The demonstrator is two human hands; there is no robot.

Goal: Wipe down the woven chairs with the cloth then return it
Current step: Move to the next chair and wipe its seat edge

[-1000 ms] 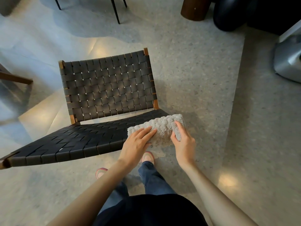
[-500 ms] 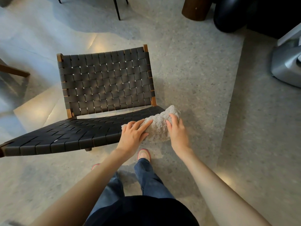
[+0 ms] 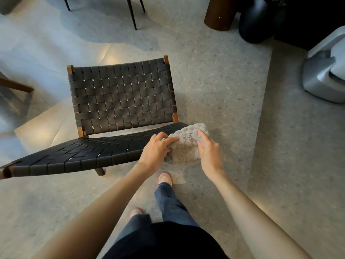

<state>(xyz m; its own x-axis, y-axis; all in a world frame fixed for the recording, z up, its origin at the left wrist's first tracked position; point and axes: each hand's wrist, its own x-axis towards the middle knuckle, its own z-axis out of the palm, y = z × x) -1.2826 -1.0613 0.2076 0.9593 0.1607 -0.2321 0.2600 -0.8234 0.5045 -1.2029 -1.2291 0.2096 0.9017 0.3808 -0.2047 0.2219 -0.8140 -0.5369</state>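
left grip (image 3: 155, 152) tighter round cloth (image 3: 186, 146)

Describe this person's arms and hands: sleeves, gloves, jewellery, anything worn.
The left forearm and right forearm are bare right down to the frame's edge, and no sleeve shows. The left hand and right hand are ungloved. No ring, watch or bracelet is visible.
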